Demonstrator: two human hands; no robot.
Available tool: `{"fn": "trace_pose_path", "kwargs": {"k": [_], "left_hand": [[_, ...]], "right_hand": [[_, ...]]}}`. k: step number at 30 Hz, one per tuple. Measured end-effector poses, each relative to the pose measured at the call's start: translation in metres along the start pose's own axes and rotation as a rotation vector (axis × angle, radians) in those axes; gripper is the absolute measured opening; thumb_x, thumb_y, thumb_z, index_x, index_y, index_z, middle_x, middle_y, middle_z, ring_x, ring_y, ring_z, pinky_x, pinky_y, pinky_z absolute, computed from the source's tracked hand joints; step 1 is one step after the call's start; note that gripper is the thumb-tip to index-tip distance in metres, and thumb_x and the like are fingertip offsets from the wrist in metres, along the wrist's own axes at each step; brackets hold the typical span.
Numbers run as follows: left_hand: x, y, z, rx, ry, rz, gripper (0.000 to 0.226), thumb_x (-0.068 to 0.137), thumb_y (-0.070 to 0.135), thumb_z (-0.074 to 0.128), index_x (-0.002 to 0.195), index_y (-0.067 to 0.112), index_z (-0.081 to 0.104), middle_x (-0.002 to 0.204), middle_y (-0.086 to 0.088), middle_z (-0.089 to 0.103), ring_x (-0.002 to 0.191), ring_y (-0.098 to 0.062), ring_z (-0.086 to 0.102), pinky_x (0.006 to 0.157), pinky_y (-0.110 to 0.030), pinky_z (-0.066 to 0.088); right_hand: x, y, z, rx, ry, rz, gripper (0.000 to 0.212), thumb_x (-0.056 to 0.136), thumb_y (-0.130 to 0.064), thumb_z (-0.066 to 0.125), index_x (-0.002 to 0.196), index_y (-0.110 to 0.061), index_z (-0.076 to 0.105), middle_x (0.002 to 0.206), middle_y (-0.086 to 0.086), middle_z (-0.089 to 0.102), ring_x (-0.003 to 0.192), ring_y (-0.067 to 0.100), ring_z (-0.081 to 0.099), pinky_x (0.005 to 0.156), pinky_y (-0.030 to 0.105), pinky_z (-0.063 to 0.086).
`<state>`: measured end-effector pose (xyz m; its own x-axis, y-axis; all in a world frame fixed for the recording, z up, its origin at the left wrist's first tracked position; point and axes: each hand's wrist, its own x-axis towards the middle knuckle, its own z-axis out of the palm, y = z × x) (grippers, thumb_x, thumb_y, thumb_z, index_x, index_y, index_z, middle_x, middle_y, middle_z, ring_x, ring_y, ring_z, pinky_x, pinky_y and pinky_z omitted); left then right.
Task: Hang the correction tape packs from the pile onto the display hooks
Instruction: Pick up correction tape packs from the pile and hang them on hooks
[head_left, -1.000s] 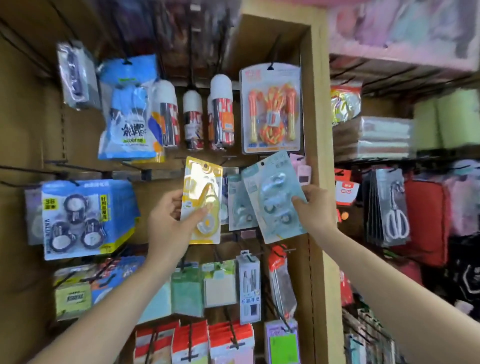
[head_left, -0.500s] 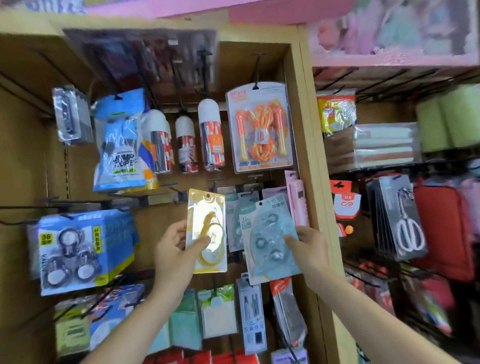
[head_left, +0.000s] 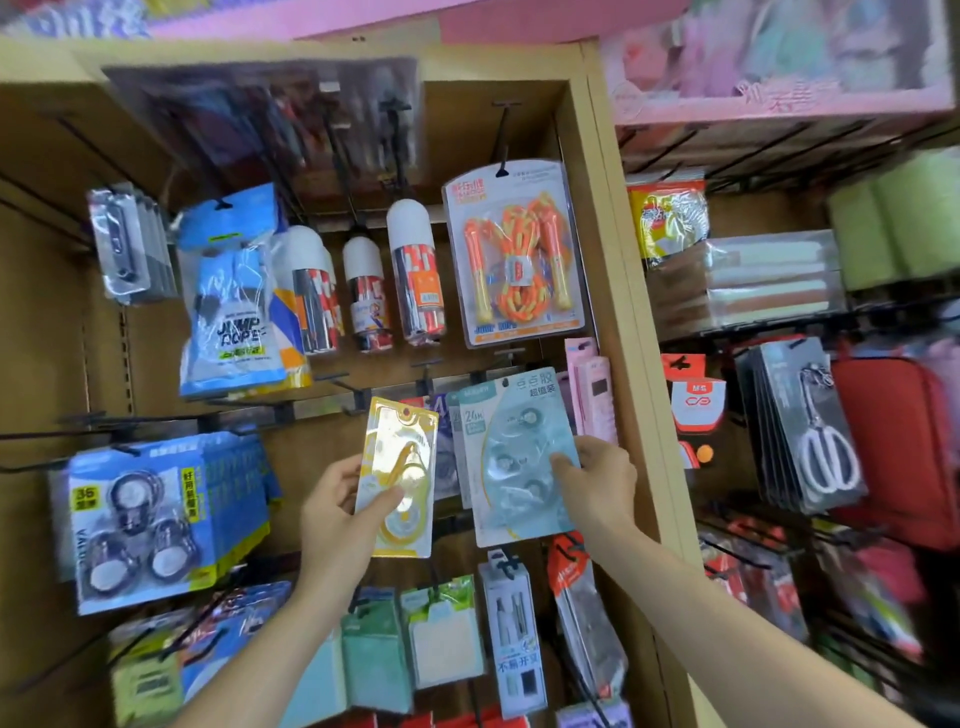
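Hanging at the top of the shelf (head_left: 592, 208), some dark packs (head_left: 270, 119) are blurred and cannot be made out. The packs at the bottom are cut off by the edge of the view. Other packs behind the blue pack (head_left: 519, 467) are mostly hidden by it. It cannot be told if the blue pack's hole is on one of the hooks (head_left: 358, 399).

The yellow pack (head_left: 402, 467) is held up in front of the hooks, a bit tilted, just beside the blue pack. It is gripped by the left hand (head_left: 337, 514), with the thumb pressed on the front and the fingers curled behind, mostly hidden. The blue pack is pinched at its right edge by the right hand (head_left: 600, 483), thumb on the front. Both arms are stretched up from below.
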<state>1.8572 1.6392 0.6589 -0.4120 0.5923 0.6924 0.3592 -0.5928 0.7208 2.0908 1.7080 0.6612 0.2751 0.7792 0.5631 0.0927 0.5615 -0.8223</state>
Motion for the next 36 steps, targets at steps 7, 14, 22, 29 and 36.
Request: {"fn": "trace_pose_path", "kwargs": {"k": [7,14,22,29,36], "left_hand": [[0.007,-0.039,-0.009,-0.034,0.002,-0.045,0.04,0.083,0.001,0.077,0.117,0.015,0.065,0.103,0.005,0.073,0.087,-0.002,0.071,0.061,-0.013,0.053],[0.011,-0.062,-0.007,-0.008,0.033,-0.031,0.04,0.08,0.003,0.08,0.111,0.025,0.066,0.103,0.006,0.075,0.095,-0.007,0.071,0.081,-0.034,0.056],[0.01,-0.069,-0.007,0.069,0.143,0.064,0.036,0.079,0.013,0.083,0.106,0.029,0.065,0.093,0.017,0.072,0.083,0.005,0.066,0.075,-0.03,0.055],[0.009,-0.076,-0.005,0.154,0.143,0.108,0.039,0.077,0.014,0.083,0.105,0.031,0.063,0.094,0.017,0.071,0.086,-0.006,0.069,0.077,-0.039,0.058],[0.012,-0.078,-0.006,0.154,0.09,0.116,0.037,0.079,0.017,0.082,0.11,0.028,0.064,0.098,0.015,0.073,0.09,-0.006,0.07,0.076,-0.043,0.059]], "right_hand": [[0.003,0.006,0.022,-0.032,0.025,0.017,0.013,0.095,-0.015,0.062,0.084,-0.013,0.068,0.081,0.001,0.071,0.07,0.016,0.069,0.051,0.027,0.056],[0.031,0.016,0.055,-0.424,-0.074,-0.107,0.023,0.096,-0.015,0.057,0.119,-0.014,0.056,0.112,0.005,0.066,0.089,0.018,0.063,0.069,0.028,0.057],[0.005,0.027,0.065,-0.936,-0.208,-0.651,0.072,0.098,-0.049,0.047,0.158,-0.03,0.011,0.167,0.002,-0.001,0.153,0.026,-0.003,0.123,0.046,0.008],[0.065,0.026,0.098,-1.269,-0.455,-0.536,0.07,0.096,-0.065,0.031,0.156,-0.035,0.011,0.166,0.001,-0.009,0.152,0.031,-0.013,0.12,0.056,-0.001],[0.092,0.014,0.105,-1.227,-0.68,-0.388,0.074,0.093,-0.065,0.044,0.155,-0.034,0.019,0.166,-0.005,-0.007,0.152,0.027,-0.011,0.121,0.056,0.013]]}}
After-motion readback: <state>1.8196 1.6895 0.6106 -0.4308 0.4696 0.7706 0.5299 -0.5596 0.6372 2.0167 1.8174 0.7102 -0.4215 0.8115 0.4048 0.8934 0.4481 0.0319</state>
